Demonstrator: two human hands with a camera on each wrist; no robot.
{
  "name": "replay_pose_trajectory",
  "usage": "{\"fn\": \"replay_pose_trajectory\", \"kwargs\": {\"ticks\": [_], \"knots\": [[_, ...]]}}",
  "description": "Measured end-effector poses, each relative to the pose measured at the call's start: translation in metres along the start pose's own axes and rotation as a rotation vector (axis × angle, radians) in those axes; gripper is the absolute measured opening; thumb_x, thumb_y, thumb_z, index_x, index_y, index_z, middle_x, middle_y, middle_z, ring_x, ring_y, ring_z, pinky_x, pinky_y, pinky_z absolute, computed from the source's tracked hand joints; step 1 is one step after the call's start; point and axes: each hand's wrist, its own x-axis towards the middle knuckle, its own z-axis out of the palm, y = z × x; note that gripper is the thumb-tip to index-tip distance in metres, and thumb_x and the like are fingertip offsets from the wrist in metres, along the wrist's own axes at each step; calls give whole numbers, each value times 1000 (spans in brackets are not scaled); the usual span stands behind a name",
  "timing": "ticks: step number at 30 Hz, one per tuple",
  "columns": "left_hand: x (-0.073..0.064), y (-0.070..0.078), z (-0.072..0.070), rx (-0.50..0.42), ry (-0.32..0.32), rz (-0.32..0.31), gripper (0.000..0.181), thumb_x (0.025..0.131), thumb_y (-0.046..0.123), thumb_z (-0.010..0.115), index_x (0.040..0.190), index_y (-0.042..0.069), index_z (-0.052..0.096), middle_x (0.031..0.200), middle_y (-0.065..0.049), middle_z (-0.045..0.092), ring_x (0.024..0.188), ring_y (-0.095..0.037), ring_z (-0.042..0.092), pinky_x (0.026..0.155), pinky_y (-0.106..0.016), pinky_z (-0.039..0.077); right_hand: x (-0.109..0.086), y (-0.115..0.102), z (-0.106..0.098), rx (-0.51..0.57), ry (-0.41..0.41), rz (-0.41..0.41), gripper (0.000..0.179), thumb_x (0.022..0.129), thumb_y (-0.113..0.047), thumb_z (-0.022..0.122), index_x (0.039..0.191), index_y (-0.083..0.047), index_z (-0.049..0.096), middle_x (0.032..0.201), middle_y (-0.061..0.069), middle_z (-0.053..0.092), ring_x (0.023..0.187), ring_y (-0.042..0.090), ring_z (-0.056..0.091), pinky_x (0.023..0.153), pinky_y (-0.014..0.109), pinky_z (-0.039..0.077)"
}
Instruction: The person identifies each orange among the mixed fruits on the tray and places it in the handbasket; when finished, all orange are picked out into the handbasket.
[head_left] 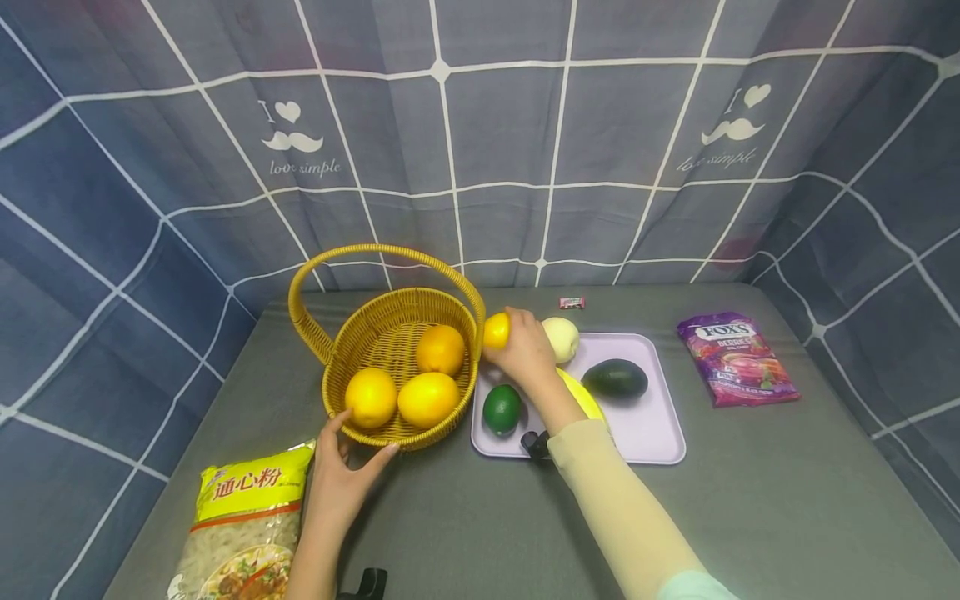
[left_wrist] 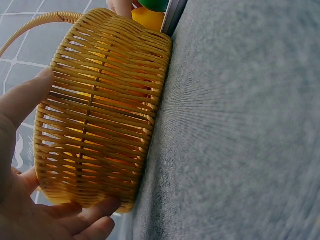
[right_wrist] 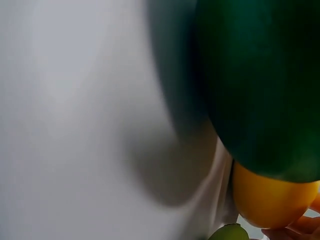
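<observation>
A yellow wicker basket [head_left: 457, 417] with an arched handle stands left of centre, holding an orange [head_left: 440, 350] and two yellower citrus fruits [head_left: 428, 400]. My left hand [head_left: 341, 475] grips its near rim; in the left wrist view the thumb [left_wrist: 30, 97] touches the rim and other fingers lie against the wall. Over the back left of a lilac tray [head_left: 652, 442], my right hand [head_left: 525, 350] holds a yellow-orange citrus fruit [head_left: 497, 331]. A dark green fruit [head_left: 502, 409] fills much of the right wrist view. On the tray are also an avocado [head_left: 615, 379], a banana [head_left: 581, 395] and a pale round fruit [head_left: 561, 339].
A bag of pasta [head_left: 247, 517] lies at the front left, beside my left forearm. To the right of the tray is a purple candy bag [head_left: 738, 358]. One small wrapped candy [head_left: 572, 303] lies behind the tray, near the checked curtain [head_left: 502, 225].
</observation>
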Motion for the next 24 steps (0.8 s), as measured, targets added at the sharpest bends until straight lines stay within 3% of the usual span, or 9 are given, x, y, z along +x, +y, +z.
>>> {"fn": "replay_pose_trajectory", "kwargs": {"ticks": [15,24], "knots": [[-1,0,0,1,-7,-1,96,77,49,78,149,14,25,154,-20,17,129,-44,37,105,-56,33,-2,2,2,-59,17,-2,91,69,-46,76,141,-3,41,132,19,50,116,36,51,100,45,41],[-2,1,0,4,4,7,96,77,46,79,149,13,25,154,-21,18,129,-45,38,105,-56,33,-4,0,-3,-40,15,19,93,68,-47,77,142,-4,41,131,18,50,115,35,50,99,45,42]]}}
